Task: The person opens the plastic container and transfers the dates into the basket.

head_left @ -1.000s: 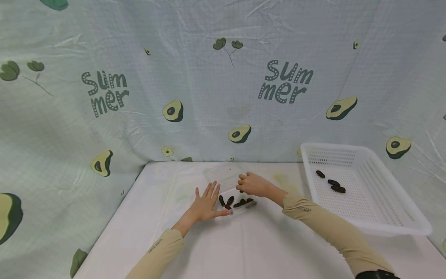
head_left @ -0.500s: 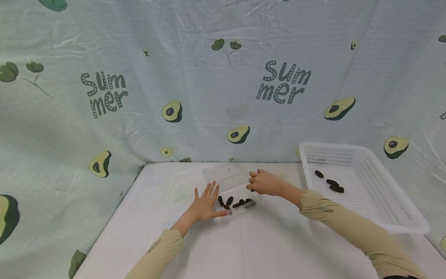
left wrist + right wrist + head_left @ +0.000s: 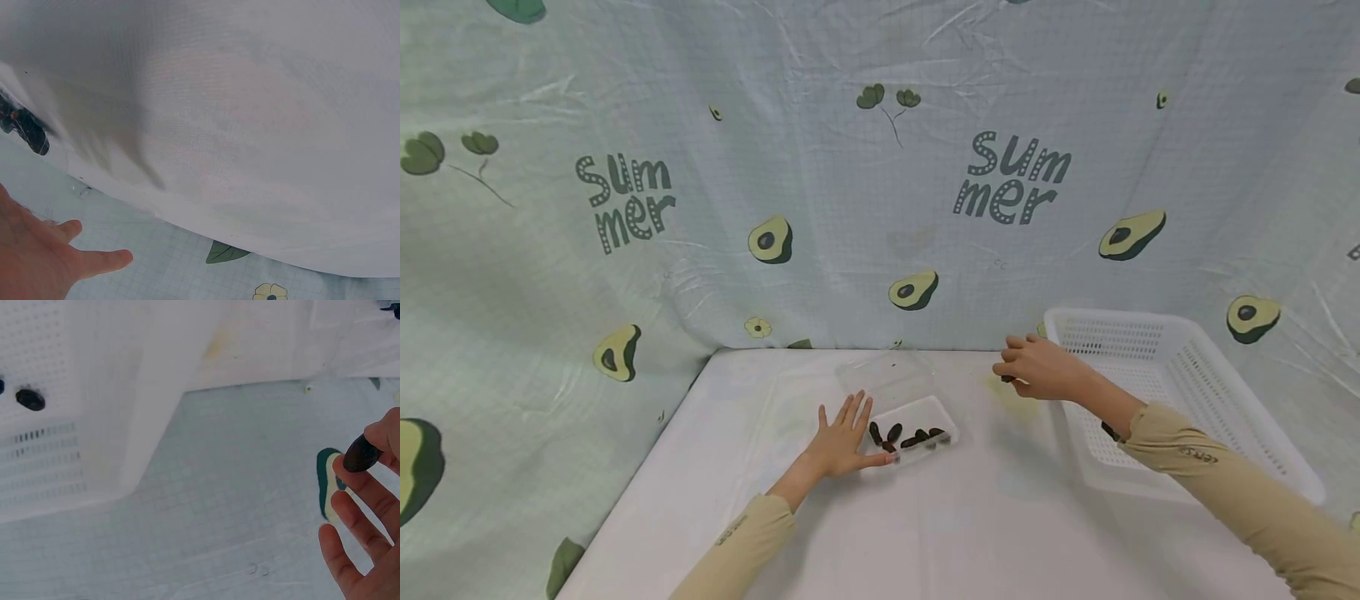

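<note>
Two hands are at work over a white tabletop [image 3: 970,533] backed by an avocado-print cloth [image 3: 820,200]. The left hand [image 3: 844,443] lies flat and relaxed, fingers spread and straight, its thumb touching the near left corner of a clear plastic box [image 3: 914,427] that sits at about 12 o'clock from the person, near the middle of the tabletop. Several dark oblong pieces [image 3: 904,435] lie in the near half of that box; its transparent lid [image 3: 887,375] lies open behind it toward 12 o'clock. In the left wrist view only the thumb and palm edge of this hand [image 3: 37,262] show, with one dark piece [image 3: 28,131] at 10 o'clock near the frame edge.

The right hand [image 3: 1037,367] is raised at about 2 o'clock, between the clear box and a white perforated basket [image 3: 1247,392], just beside the basket's left rim. It pinches one dark oblong piece [image 3: 361,453] between thumb and forefinger, while the other fingers [image 3: 365,506] hang loosely curled below. In the head view that piece shows only as a dark tip [image 3: 1006,379] under the fingers. Another dark piece [image 3: 30,399] lies on the basket floor in the right wrist view; the forearm hides most of the basket's floor from the head camera.
</note>
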